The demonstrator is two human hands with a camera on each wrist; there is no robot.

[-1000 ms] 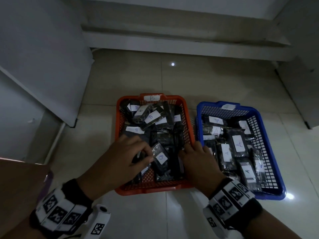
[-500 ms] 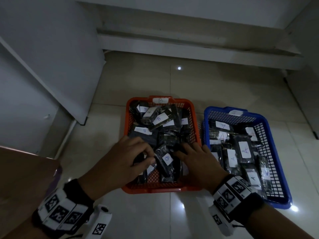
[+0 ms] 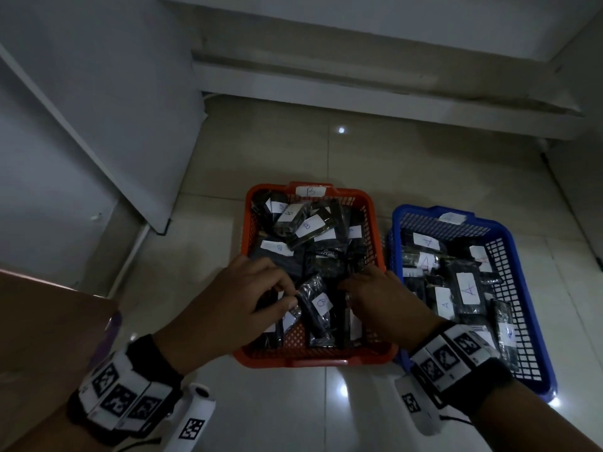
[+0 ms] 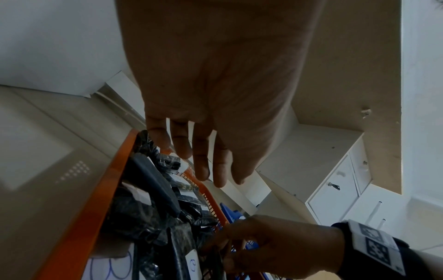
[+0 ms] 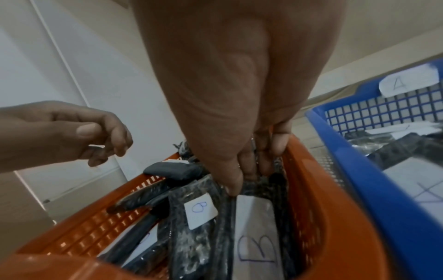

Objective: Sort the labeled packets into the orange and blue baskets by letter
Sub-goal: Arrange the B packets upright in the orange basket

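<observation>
The orange basket (image 3: 313,362), tagged B on its far rim, holds several black packets with B labels. To its right, the blue basket (image 3: 424,211) holds several packets labelled A. My left hand (image 3: 235,308) hovers over the orange basket's near left, fingers loose and holding nothing; they hang free in the left wrist view (image 4: 201,157). A small B packet (image 3: 318,305) lies between my hands. My right hand (image 3: 385,305) reaches into the near right corner, where its thumb and bent fingers (image 5: 271,149) pinch the top of a large B packet (image 5: 256,236).
Both baskets stand side by side on a glossy tiled floor (image 3: 326,151). A white cabinet panel (image 3: 98,125) rises at the left and a low step (image 3: 359,76) runs along the back. A brown surface (image 3: 39,321) fills the near left corner.
My right hand has slid left, deeper among the orange basket's packets. The left hand stays over the same corner. The camera has shifted, so the baskets sit further right in view.
</observation>
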